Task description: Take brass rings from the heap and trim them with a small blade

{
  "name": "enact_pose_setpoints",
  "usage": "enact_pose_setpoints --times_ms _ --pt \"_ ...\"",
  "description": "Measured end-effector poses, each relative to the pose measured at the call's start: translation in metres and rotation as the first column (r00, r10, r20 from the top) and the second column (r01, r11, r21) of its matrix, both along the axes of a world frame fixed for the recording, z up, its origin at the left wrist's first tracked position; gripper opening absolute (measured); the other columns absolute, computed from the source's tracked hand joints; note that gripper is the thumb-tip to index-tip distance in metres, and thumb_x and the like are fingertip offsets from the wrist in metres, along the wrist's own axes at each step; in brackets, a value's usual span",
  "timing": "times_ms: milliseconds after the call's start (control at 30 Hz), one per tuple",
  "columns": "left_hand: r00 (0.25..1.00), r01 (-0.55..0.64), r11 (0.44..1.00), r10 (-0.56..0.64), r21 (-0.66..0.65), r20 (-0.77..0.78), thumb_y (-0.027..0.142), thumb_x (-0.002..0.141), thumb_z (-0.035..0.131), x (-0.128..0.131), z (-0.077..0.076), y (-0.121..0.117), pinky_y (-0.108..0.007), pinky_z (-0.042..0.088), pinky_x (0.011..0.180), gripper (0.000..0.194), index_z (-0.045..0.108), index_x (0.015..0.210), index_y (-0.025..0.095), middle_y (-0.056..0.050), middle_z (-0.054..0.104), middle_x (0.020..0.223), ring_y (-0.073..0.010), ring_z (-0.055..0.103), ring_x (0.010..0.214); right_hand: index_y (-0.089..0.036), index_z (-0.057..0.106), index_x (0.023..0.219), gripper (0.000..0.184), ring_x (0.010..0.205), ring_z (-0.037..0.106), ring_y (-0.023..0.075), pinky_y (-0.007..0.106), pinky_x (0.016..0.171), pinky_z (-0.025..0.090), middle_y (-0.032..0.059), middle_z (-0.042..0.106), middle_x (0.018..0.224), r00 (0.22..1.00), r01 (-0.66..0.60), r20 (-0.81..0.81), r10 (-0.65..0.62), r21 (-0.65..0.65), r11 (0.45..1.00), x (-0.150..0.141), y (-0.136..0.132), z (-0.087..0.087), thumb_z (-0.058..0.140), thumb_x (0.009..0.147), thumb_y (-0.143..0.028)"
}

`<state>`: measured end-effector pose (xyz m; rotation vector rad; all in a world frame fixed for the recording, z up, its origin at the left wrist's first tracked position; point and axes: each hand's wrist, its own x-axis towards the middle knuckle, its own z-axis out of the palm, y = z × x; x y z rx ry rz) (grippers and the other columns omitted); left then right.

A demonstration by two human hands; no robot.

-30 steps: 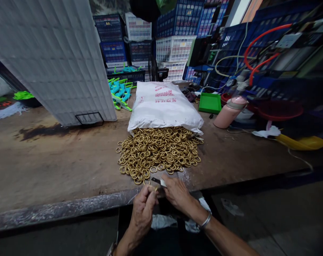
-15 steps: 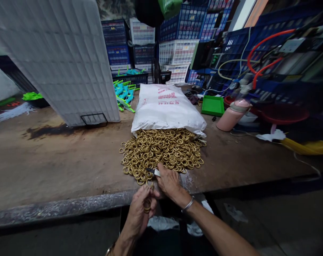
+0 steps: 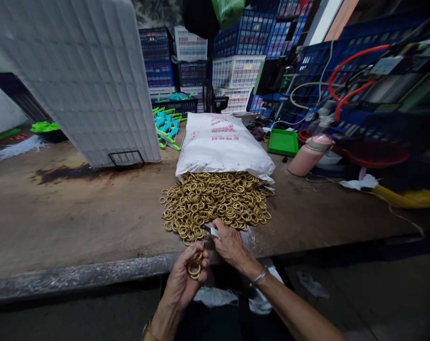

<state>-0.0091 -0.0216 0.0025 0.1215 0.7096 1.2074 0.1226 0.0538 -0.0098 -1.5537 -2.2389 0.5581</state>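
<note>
My left hand (image 3: 185, 273), at the table's front edge, is curled around a few gold-coloured rings (image 3: 194, 271). My right hand (image 3: 229, 242) grips the pale handle of a small dark-bladed knife (image 3: 211, 231), its blade pointing left over the near side of the heap. The heap of gold-coloured rings (image 3: 215, 201) spreads on the table just beyond both hands. Behind it lies a white printed sack (image 3: 224, 147), its near end touching the heap. The right fingertips are partly hidden behind the hand.
The wooden table (image 3: 94, 222) has a worn front edge. A grey ribbed panel (image 3: 94, 85) stands at left. To the right are a green tray (image 3: 282, 142), a pink bottle (image 3: 309, 156) and a red basin (image 3: 376, 154). Stacked crates (image 3: 238, 71) fill the back.
My left hand has turned and opened slightly, so the rings in it show more. My right hand with the knife has shifted a little to the right, away from the left hand.
</note>
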Motion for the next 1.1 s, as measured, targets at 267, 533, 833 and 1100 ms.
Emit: enact_pose_setpoints --times_ms 267,533,833,1100 --pt "0.947 -0.071 0.995 0.090 0.073 -0.309 0.034 0.071 0.064 0.008 -0.002 0.002 -0.014 0.032 0.036 0.022 0.053 0.081 0.017 0.002 0.054 0.065 -0.0078 0.049 0.051 -0.020 0.044 0.077 0.006 0.061 0.047 0.0110 0.021 0.058 0.034 -0.0021 0.050 0.069 0.909 -0.083 -0.411 0.072 -0.009 0.997 0.005 -0.024 0.006 0.041 0.082 -0.023" --pt "0.767 0.004 0.984 0.113 0.181 -0.632 0.038 0.069 0.063 0.014 -0.003 0.004 -0.014 0.030 0.039 0.023 0.058 0.073 0.017 0.006 0.048 0.052 -0.0050 0.039 0.042 -0.018 0.046 0.072 0.020 0.058 0.043 0.0093 0.020 0.055 0.034 -0.0039 0.047 0.063 0.857 -0.119 -0.515 0.013 -0.174 0.977 -0.001 -0.029 0.015 0.038 0.085 -0.032" --pt "0.792 0.105 0.989 -0.019 0.106 -0.611 0.044 0.074 0.056 0.015 -0.009 0.000 -0.015 0.018 0.034 0.027 0.052 0.073 0.018 0.008 0.041 0.050 -0.0031 0.029 0.035 -0.018 0.044 0.063 0.021 0.055 0.040 0.0085 0.020 0.052 0.032 -0.0054 0.044 0.057 0.903 -0.069 -0.427 -0.034 -0.224 0.972 0.000 -0.027 0.014 0.041 0.081 -0.029" --pt "0.884 0.133 0.980 -0.051 0.146 -0.465 0.040 0.076 0.056 0.017 -0.002 0.001 -0.014 0.017 0.035 0.024 0.046 0.073 0.017 0.007 0.042 0.056 -0.0017 0.028 0.038 -0.018 0.045 0.066 0.019 0.056 0.044 0.0093 0.020 0.054 0.034 -0.0036 0.047 0.059 0.863 -0.070 -0.500 -0.071 -0.257 0.964 0.001 -0.024 0.020 0.036 0.081 -0.025"
